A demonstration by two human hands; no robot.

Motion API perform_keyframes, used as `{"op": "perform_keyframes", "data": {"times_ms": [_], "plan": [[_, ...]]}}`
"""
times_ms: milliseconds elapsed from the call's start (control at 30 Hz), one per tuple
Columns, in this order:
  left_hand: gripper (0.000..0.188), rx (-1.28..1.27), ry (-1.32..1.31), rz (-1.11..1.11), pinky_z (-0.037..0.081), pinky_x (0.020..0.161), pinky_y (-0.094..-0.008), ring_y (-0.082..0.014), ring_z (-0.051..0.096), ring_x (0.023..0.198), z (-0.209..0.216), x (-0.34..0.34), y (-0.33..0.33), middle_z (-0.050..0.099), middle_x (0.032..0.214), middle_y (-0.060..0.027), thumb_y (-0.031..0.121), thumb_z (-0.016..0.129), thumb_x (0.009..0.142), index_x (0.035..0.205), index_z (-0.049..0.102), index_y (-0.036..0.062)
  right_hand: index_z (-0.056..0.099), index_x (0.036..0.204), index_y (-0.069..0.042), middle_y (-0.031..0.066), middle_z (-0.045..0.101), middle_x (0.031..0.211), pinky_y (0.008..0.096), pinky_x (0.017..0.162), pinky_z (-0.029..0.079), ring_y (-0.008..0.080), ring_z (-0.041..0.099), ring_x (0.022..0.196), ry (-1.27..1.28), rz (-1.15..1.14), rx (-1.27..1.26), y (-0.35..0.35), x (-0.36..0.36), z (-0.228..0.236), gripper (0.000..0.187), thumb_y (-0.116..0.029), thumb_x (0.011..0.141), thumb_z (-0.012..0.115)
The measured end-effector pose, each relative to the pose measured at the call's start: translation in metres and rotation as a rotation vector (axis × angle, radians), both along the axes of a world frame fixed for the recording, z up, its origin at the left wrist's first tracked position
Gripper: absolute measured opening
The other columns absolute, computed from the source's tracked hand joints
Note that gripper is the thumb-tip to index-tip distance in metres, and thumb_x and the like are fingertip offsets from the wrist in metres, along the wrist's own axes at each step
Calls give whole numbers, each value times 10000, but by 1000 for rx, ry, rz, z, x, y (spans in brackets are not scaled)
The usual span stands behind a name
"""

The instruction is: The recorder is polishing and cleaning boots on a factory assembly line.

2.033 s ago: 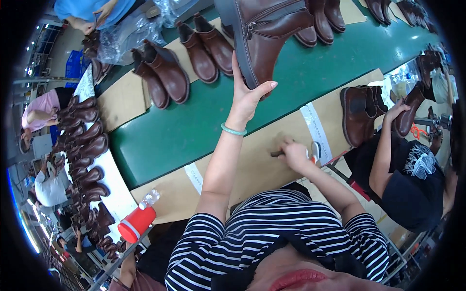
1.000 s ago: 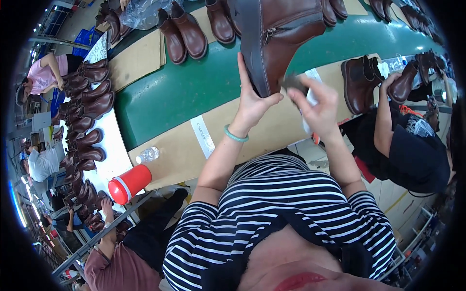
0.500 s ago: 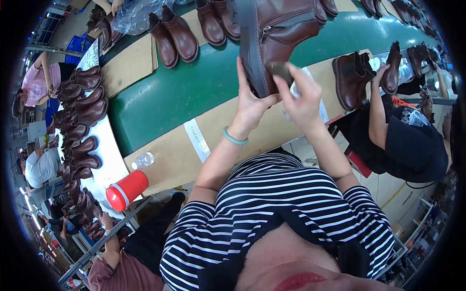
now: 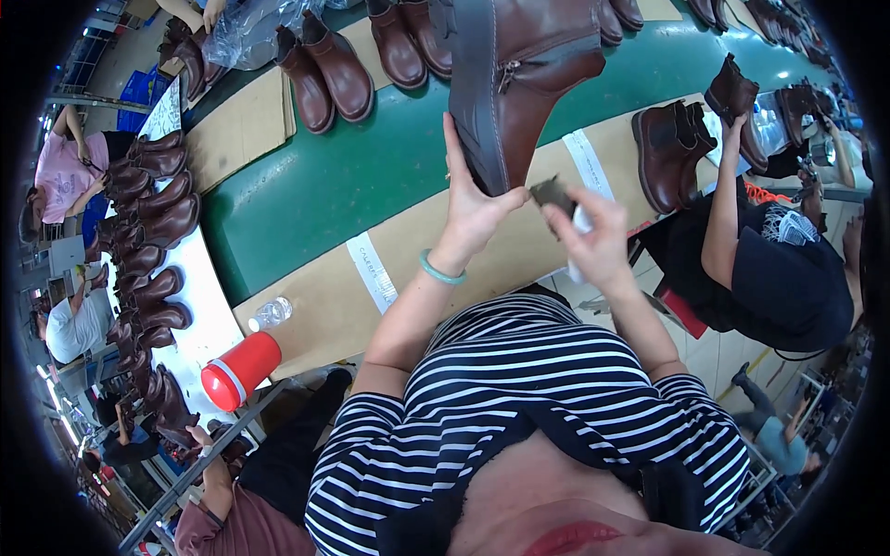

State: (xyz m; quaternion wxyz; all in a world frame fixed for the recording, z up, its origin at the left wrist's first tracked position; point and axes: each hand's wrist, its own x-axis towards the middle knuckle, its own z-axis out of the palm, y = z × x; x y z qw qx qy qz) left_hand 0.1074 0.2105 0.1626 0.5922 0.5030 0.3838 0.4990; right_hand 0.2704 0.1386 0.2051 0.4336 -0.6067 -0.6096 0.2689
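Note:
A brown leather boot point(image 4: 530, 79) with a side zipper and a dark thick sole is held up in front of me, its toe pointing toward me. My left hand point(image 4: 477, 211) grips it around the toe, thumb on the upper and fingers along the sole. Just off the toe, my right hand point(image 4: 593, 239) pinches a small dark pad point(image 4: 553, 196) with a ragged edge. Something white point(image 4: 581, 221) also sits in that hand; its kind is hard to make out.
Pairs of brown boots point(image 4: 324, 74) stand along the far side of the green table point(image 4: 269, 199). Cardboard point(image 4: 436, 236) covers its near edge. A red canister point(image 4: 241, 371) and a clear bottle point(image 4: 271, 313) are at left. Boots point(image 4: 669, 153) and a co-worker point(image 4: 783, 269) are at right.
My right hand has drawn the pad off the boot's toe, slightly down toward me. The boot stays in my left hand, shifted slightly left. At right, the co-worker's raised boot has turned.

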Motion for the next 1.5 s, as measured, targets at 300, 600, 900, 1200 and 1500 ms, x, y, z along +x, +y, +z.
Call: {"op": "perform_keyframes", "data": {"times_ms": [300,600,900,1200,1500], "plan": [[1250,-167,-167,-63,478,918,-329,-243,472,1190,-3,9,7,342,1391,-167,-114,711,594,1503,-105,148,645,964,28,191,663,820,345,617,512,306,672,694,-255,14,208,26,3,1,219,-52,769,702],[1245,-231,-170,-60,499,884,-329,-235,507,1132,0,37,21,368,1362,-167,-139,699,595,1501,-107,144,649,951,38,162,664,772,335,609,501,261,644,648,-154,-97,267,44,9,-6,198,-40,776,699],[1245,-246,-156,-98,504,868,-325,-229,522,1105,3,57,22,391,1347,-153,-143,696,588,1504,-95,147,658,953,14,172,669,830,309,607,503,272,677,701,-197,-120,252,53,28,-5,202,-70,777,710],[1226,-278,-131,-120,512,845,-317,-209,543,1078,4,68,24,417,1334,-152,-139,700,597,1507,-75,132,643,936,38,200,658,796,343,596,503,293,668,669,-119,-139,270,59,40,2,237,-86,753,727],[1199,-316,-271,-154,517,819,-313,-206,564,1029,-3,59,47,454,1268,-138,-144,709,628,1504,-72,101,625,1080,-65,181,646,890,415,625,528,346,656,726,-374,-235,-189,16,53,-113,285,-179,818,635]]}}
